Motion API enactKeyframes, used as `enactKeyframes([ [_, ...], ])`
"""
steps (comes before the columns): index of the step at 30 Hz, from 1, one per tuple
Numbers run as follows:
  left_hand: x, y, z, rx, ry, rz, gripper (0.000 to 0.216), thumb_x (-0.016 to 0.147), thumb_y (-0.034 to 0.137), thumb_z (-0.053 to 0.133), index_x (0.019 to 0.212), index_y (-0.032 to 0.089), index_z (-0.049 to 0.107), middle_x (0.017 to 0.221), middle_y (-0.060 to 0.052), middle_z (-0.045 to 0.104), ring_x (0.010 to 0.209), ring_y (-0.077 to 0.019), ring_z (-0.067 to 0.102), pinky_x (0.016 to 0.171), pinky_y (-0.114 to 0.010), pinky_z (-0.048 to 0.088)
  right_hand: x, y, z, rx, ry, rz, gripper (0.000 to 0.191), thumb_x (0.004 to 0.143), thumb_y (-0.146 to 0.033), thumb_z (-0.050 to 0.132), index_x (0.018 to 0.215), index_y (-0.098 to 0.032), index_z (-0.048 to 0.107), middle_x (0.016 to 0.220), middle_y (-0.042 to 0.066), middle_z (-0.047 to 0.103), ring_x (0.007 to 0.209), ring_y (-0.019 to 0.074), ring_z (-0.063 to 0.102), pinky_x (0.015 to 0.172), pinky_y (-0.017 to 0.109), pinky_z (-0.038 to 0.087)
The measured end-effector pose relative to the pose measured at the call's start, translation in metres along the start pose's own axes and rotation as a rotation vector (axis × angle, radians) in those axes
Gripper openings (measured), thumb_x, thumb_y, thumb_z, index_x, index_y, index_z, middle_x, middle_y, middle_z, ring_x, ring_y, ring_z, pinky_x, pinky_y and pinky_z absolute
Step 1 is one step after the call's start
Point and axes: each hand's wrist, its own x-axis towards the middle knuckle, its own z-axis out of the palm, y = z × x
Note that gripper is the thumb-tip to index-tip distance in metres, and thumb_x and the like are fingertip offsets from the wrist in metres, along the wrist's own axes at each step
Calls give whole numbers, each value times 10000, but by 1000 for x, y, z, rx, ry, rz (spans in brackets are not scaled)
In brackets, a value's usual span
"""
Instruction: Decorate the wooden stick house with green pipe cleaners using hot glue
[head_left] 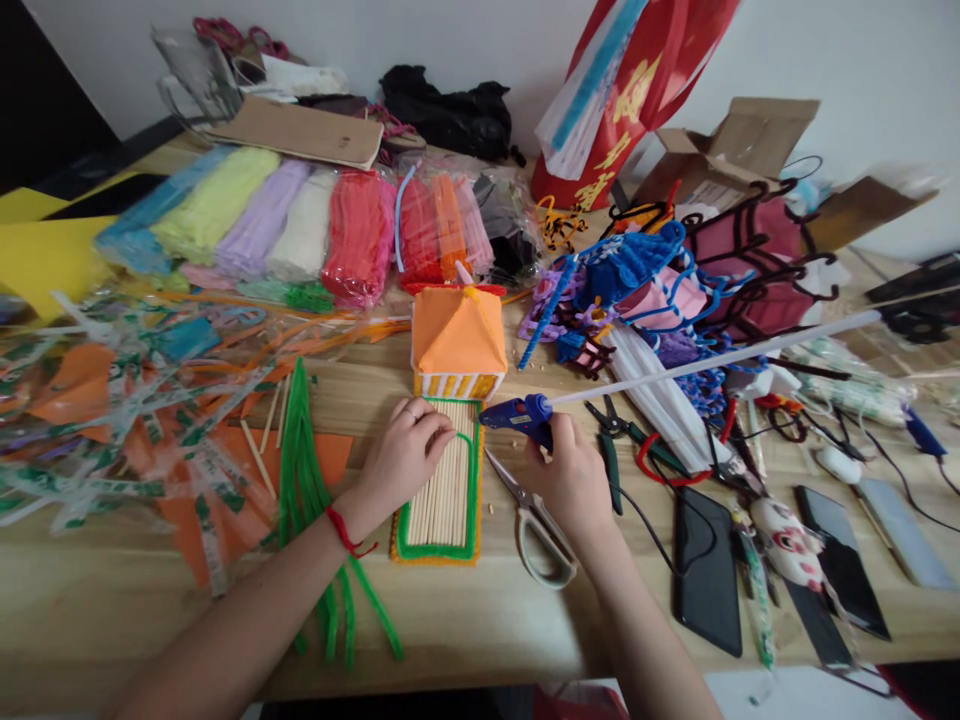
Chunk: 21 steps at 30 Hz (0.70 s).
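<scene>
My right hand (574,480) grips a blue hot glue gun (521,417) with a long white glue stick (712,357) out of its back. The nozzle points at the right edge of a panel of wooden sticks (437,500), bordered in green and orange pipe cleaner. Over the panel's left side, my left hand (411,445) pinches the loose end of the green pipe cleaner (474,470). A small house with an orange pyramid roof (459,335) stands at the panel's far end. Scissors (536,525) lie beneath and beside my right hand.
Loose green pipe cleaners (300,480) lie left of the panel, near orange sheets and plastic scraps (202,460). Bagged coloured pipe cleaners (255,220) line the back. Pliers (611,430), a black phone (705,570) and blue pipe-cleaner crafts (637,265) sit at right. The glue gun's cord trails rightward.
</scene>
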Motion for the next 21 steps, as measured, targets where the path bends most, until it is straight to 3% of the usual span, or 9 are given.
enactKeyframes([
  [21, -1, -1, 2, -34, 29, 25, 143, 897, 256, 508, 848, 181, 620, 901, -43, 581, 913, -186, 537, 839, -345, 469, -11, -2, -18, 14, -60, -52, 63, 818, -160, 458, 844, -217, 466, 740, 23, 561, 678, 193, 543, 587, 268, 380],
])
